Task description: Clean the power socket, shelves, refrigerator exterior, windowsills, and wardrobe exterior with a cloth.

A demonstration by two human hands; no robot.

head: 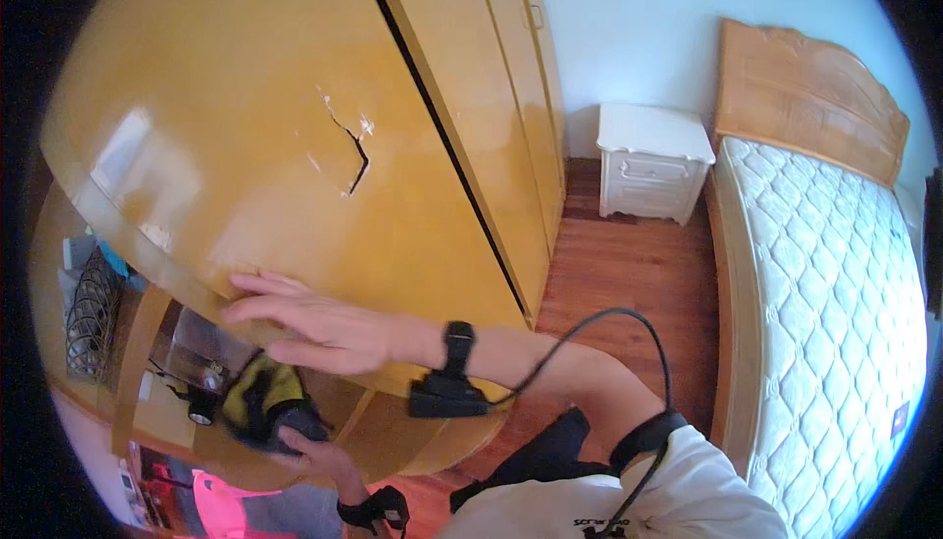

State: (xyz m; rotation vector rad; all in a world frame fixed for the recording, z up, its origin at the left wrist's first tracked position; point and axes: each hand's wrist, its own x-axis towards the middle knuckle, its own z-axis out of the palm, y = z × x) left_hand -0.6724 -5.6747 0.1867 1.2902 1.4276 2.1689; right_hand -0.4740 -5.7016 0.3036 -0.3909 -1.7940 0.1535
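Observation:
My right hand (317, 322) has its fingers apart over the lower edge of a yellow wooden wardrobe door (272, 193); whether it presses on the door cannot be told. My left hand (313, 454) is closed on a black and yellow item (269, 395), blurred, perhaps a fabric bag, inside or just before the shelf space behind the door. Beside that item lies a small black lamp or torch (199, 405). The door has a jagged crack (361, 152) with chipped spots around it. Both my wrists wear black straps, with a cable on the right arm.
A dark wire coil or basket (92, 314) stands on the shelf at the left. More wardrobe doors (508, 97) rise beyond a dark gap. A white nightstand (652, 160) and a bed with a bare quilted mattress (825, 281) stand at the right. A pink chair (217, 506) is at the lower left.

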